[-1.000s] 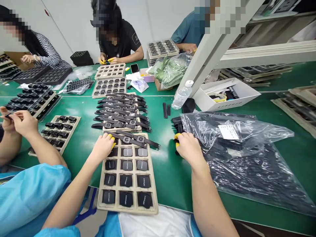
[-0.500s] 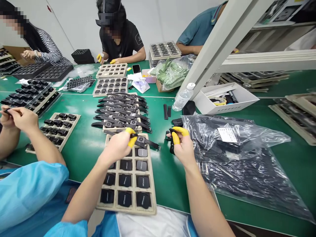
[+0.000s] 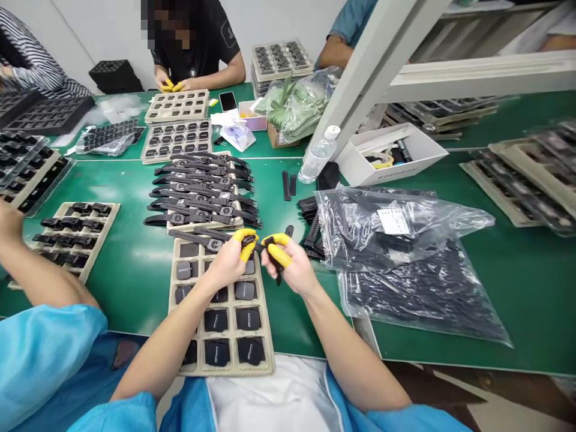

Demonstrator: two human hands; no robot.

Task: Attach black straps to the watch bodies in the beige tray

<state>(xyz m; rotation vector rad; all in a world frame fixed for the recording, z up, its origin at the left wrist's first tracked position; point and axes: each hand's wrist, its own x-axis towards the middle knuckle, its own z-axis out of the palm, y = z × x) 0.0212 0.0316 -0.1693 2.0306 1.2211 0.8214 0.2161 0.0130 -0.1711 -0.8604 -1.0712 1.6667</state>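
"When we look down past the tray (image 3: pixel 233 371), which relation counts most?"

"The one between our two hands, we'd say. Our left hand (image 3: pixel 231 261) is above the tray's far part, and our right hand (image 3: pixel 292 270) is just off the tray's right edge, so the fingertips face each other close together."

"And what do we have hold of?"

"With the left, we pinch a small dark piece (image 3: pixel 248 240) between yellow-capped finger and thumb, hardly parted. With the right, we pinch too, around a dark strap (image 3: pixel 289 230), the remaining fingers curled in."

"Which way do they lie?"

"The small dark piece runs roughly crosswise to the tray, one end aimed at our right fingertips. The dark strap juts out beyond those fingers, slanting more along the tray's length. Another dark end shows below them; we can't tell whether it belongs to the same strap."

"Are the held parts touching?"

"A thin dark bit shows in the gap, but we can't tell which side it belongs to, or whether they meet."

"Which hand is nearer to what?"

"Our left is nearer the strapped watch (image 3: pixel 215 245) lying across the tray's far end. Our right is nearer the loose straps (image 3: pixel 312 237), off to the tray's right, on this side of the clear bags (image 3: pixel 418 306)."
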